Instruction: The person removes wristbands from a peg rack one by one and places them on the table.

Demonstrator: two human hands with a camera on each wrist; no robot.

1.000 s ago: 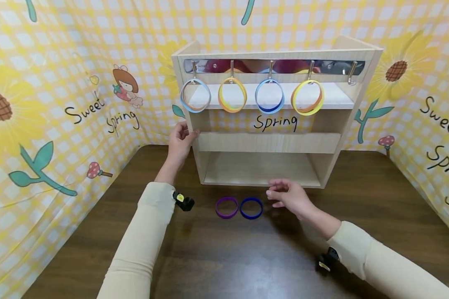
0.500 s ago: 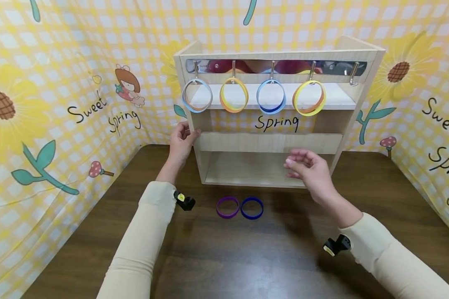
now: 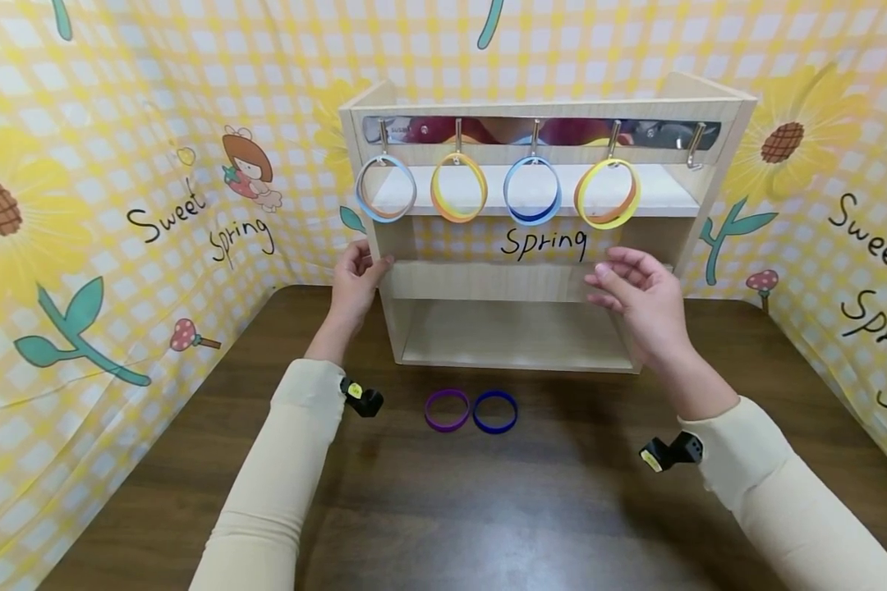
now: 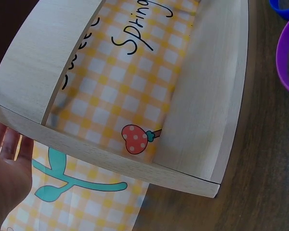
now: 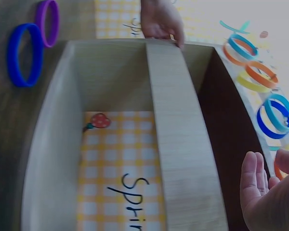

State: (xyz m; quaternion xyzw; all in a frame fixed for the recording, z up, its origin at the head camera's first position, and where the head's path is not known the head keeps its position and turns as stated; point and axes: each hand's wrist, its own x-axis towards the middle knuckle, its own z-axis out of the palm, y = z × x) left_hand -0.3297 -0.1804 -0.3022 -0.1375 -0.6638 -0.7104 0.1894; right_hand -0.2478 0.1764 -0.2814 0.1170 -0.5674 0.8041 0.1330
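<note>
My left hand (image 3: 354,283) holds the left side of a light wooden shelf unit (image 3: 480,283), thumb at its front edge; in the left wrist view fingers (image 4: 8,147) show beyond the side panel (image 4: 101,156). Nothing is in my right hand (image 3: 649,304), which hovers before the shelf's right part with fingers loosely bent. A purple wristband (image 3: 447,428) and a dark blue wristband (image 3: 495,429) lie side by side on the table. Blue-orange (image 3: 386,219), orange-yellow (image 3: 458,219), light-and-dark-blue (image 3: 534,221) and yellow-orange wristbands (image 3: 608,223) hang from hooks above.
A shiny metal hook strip (image 3: 495,131) runs along the shelf's top front. Its rightmost hook (image 3: 696,149) bears no band. The brown wooden table (image 3: 443,501) is surrounded by yellow checked cloth (image 3: 118,295) at the back and sides.
My right hand has risen from beside the dark blue wristband, moving up and right to in front of the shelf. The left hand stays on the shelf's side.
</note>
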